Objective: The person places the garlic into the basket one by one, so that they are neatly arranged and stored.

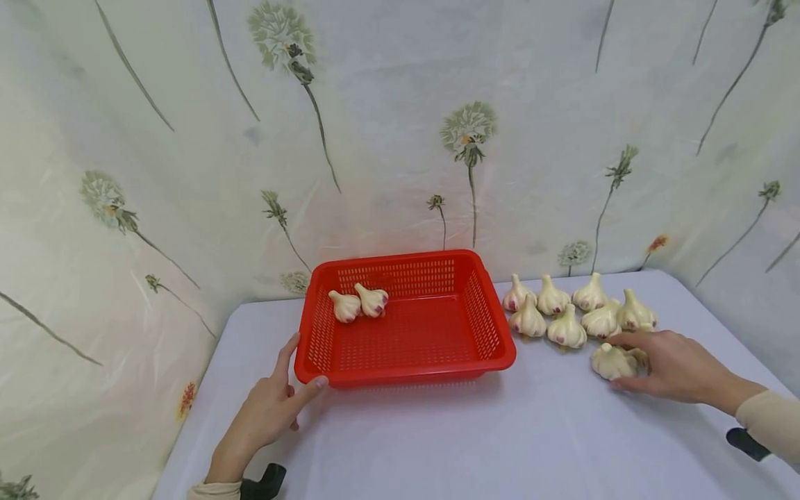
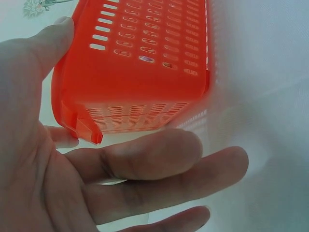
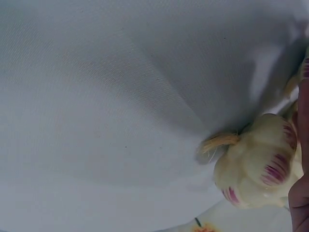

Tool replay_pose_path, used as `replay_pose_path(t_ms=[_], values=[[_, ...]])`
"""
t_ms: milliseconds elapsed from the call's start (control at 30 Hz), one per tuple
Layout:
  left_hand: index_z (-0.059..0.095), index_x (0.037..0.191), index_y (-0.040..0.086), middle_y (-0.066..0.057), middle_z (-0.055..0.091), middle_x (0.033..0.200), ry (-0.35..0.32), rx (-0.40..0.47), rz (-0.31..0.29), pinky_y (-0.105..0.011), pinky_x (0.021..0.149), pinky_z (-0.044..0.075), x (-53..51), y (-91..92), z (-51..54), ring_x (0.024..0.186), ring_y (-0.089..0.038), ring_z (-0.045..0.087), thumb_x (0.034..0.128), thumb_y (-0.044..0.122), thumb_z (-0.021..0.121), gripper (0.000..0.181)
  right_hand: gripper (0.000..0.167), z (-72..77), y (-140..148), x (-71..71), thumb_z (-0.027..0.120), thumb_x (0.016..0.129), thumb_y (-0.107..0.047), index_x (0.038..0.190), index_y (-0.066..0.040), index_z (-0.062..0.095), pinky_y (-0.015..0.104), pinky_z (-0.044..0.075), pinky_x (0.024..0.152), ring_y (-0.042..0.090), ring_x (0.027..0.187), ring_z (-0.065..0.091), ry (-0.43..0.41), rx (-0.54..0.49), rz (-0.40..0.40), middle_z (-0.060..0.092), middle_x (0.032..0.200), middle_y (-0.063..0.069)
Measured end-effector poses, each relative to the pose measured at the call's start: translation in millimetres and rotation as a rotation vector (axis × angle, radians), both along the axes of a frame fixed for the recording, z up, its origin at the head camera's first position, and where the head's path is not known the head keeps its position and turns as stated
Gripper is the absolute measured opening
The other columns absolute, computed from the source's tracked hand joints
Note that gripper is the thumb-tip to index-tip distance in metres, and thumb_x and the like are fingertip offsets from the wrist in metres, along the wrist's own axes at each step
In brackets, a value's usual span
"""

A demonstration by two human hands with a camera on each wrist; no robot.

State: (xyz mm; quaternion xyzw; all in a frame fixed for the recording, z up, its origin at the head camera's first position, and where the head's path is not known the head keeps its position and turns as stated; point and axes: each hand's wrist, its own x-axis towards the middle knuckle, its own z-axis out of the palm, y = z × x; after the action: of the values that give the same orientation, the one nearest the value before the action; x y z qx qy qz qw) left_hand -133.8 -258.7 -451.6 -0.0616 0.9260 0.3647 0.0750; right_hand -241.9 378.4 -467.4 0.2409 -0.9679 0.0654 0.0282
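A red plastic basket (image 1: pixel 406 378) stands on the table, with two garlic bulbs (image 1: pixel 373 301) inside at its back left. At its front left corner my left hand (image 1: pixel 265 410) touches the rim with thumb and index finger; the other fingers (image 2: pixel 169 188) extend loosely beside the basket wall (image 2: pixel 130 82) in the left wrist view. On the right, my right hand (image 1: pixel 671 364) holds a garlic bulb (image 1: pixel 612 362) between thumb and fingers. A garlic bulb (image 3: pixel 256 166) shows close to the hand's edge in the right wrist view; most of that hand is out of frame.
Several garlic bulbs (image 1: pixel 566 328) sit in rough rows right of the basket, near the table's back edge. A white cloth covers the table (image 1: pixel 437 444). A curtain (image 1: pixel 387 173) printed with dandelions hangs behind and at both sides.
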Motion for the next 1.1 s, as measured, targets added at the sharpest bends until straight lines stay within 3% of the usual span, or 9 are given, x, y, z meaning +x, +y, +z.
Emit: replay_pose_path(t_ms=[233,533,867,1100], values=[[0.013,0.17,0.032,-0.009,0.064,0.067,0.0,0.002,0.003,-0.029,0.051,0.04,0.2,0.2,0.8,0.053,-0.021,0.057,0.0918,0.071,0.067,0.103,0.071,-2.1,-2,-1.0,0.095,0.069,-0.059,0.12,-0.013,0.076,0.034,0.047,0.059,0.007,0.073,0.059,0.035,-0.026,0.001,0.074,0.092,-0.006],[0.014,0.17,0.031,-0.008,0.065,0.065,0.019,-0.006,-0.006,-0.03,0.05,0.038,-0.3,0.0,-0.2,0.052,-0.02,0.056,0.0926,0.071,0.067,0.102,0.068,-2.9,-4,1.3,0.097,0.068,-0.05,0.12,-0.011,0.077,0.027,0.038,0.06,0.005,0.067,0.043,0.005,-0.036,-0.027,0.067,0.081,-0.013],[0.014,0.17,0.03,-0.008,0.064,0.065,0.011,-0.009,0.003,-0.03,0.05,0.04,-0.8,-0.3,-1.8,0.052,-0.02,0.056,0.0919,0.072,0.066,0.103,0.066,8.7,2,4.5,0.098,0.068,-0.049,0.117,-0.009,0.079,0.023,0.032,0.056,-0.001,0.059,0.035,0.055,-0.106,-0.041,0.079,0.091,0.001],[0.014,0.17,0.03,-0.008,0.064,0.066,0.01,-0.003,0.004,-0.03,0.05,0.041,-0.7,-0.3,-1.4,0.053,-0.021,0.056,0.0922,0.071,0.067,0.102,0.063,20.4,2,1.3,0.099,0.067,-0.042,0.114,-0.005,0.08,0.023,0.035,0.055,-0.004,0.062,0.039,0.108,-0.171,-0.038,0.081,0.097,0.008]])
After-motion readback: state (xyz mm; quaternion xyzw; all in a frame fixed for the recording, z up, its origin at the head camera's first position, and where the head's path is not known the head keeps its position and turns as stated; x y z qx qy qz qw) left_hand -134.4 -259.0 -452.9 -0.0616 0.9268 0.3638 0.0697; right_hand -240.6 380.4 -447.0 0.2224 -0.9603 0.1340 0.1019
